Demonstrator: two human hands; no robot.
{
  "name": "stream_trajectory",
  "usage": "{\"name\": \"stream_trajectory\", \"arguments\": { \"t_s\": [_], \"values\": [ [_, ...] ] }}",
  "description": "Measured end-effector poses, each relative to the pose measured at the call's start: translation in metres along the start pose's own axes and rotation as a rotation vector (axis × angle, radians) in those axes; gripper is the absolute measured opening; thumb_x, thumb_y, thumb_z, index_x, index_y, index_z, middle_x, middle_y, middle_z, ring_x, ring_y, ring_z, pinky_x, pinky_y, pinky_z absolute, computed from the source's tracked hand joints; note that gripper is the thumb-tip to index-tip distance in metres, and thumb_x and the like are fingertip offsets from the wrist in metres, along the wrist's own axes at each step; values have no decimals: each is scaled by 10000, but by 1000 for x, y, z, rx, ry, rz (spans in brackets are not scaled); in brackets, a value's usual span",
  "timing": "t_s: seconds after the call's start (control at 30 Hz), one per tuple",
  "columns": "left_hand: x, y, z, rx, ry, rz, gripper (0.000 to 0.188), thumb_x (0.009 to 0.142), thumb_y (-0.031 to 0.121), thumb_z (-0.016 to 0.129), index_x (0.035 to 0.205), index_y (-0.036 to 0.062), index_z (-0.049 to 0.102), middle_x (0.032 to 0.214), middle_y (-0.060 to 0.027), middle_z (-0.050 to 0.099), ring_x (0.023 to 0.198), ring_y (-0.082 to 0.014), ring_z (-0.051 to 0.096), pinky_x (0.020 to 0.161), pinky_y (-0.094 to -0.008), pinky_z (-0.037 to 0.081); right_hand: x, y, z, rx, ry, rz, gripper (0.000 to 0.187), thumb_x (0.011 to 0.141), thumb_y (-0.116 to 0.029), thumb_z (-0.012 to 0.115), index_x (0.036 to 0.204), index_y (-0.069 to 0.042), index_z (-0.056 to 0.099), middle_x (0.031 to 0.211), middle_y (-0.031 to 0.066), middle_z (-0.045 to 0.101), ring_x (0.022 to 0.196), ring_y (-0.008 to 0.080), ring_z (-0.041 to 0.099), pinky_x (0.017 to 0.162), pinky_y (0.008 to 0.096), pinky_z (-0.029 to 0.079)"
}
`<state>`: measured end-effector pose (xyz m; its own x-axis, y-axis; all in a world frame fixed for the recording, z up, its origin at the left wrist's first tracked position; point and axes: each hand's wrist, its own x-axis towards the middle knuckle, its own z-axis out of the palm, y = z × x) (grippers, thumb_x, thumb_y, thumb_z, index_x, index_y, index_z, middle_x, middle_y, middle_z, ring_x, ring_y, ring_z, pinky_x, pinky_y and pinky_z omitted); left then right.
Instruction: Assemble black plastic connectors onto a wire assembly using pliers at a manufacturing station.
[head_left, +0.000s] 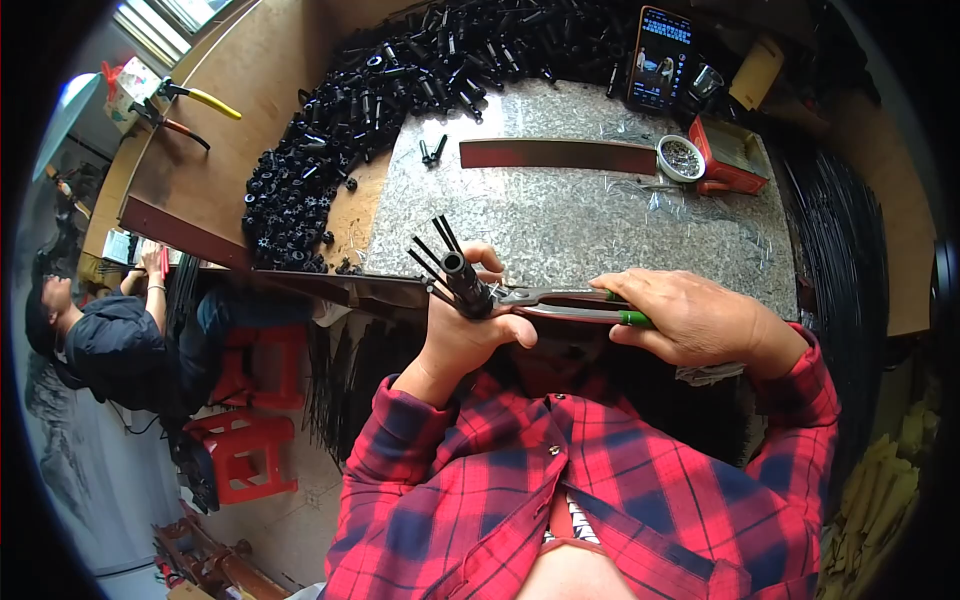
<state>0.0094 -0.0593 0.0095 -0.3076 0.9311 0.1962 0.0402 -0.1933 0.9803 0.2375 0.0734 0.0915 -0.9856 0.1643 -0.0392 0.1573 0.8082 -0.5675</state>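
My left hand (452,338) is closed around a black tubular part (463,283), whose open round end tilts up and away. Several thin black rods spread out beside that end, like the ribs of an umbrella frame. In my right hand (690,315) is a pair of pliers (560,299) with green grips. The jaws of the pliers reach the lower end of the tube, close to my left fingers. Whether the jaws bite on anything there is too small to make out. Both hands are held at the near edge of the speckled stone board (580,225).
A large heap of black plastic parts (390,95) covers the back and left. On the board lie a dark strip (555,157), two small black pieces (433,151) and a white bowl (681,158) of small metal bits. A red box (728,155), phone (659,60) and seated co-worker (120,340) are nearby.
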Motion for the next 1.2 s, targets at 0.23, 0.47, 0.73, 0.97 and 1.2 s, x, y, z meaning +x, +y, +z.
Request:
{"name": "stream_trajectory", "arguments": {
  "t_s": [0.23,0.47,0.73,0.97,1.2],
  "values": [
    [-2,-6,1,-135,160,-10,846,424,481,899,1018,54,476,829,37,490,766,-73,495,685,-221,428,13,0,6,160,-167,142,425,864,-214,632,1199,3,484,959,187,601,877,374,603,735,423,472],
    [-2,7,-1,-299,1,21,838,498,507,853,1031,81,368,620,65,395,548,-27,395,495,-177,302,18,13,18,366,-124,4,370,892,-287,606,1130,-16,522,841,183,618,803,366,619,691,410,473],
    [0,5,-2,-326,6,32,813,488,435,866,1040,65,397,645,47,457,586,-44,457,529,-191,355,21,16,20,439,-171,24,408,899,-298,596,1174,-3,532,948,186,630,864,331,633,734,394,480],
    [2,6,-1,-223,28,77,819,507,484,837,1043,73,374,583,51,404,533,-54,414,497,-205,319,21,14,20,420,-93,-22,389,899,-279,597,1166,-2,538,960,198,631,864,346,629,731,397,480],
    [4,7,-2,-233,26,52,829,496,487,839,1043,72,375,598,49,412,544,-55,421,504,-204,332,22,12,27,456,-89,70,305,880,-252,633,1064,-14,580,817,199,629,759,361,624,659,401,472]
  ]
}}
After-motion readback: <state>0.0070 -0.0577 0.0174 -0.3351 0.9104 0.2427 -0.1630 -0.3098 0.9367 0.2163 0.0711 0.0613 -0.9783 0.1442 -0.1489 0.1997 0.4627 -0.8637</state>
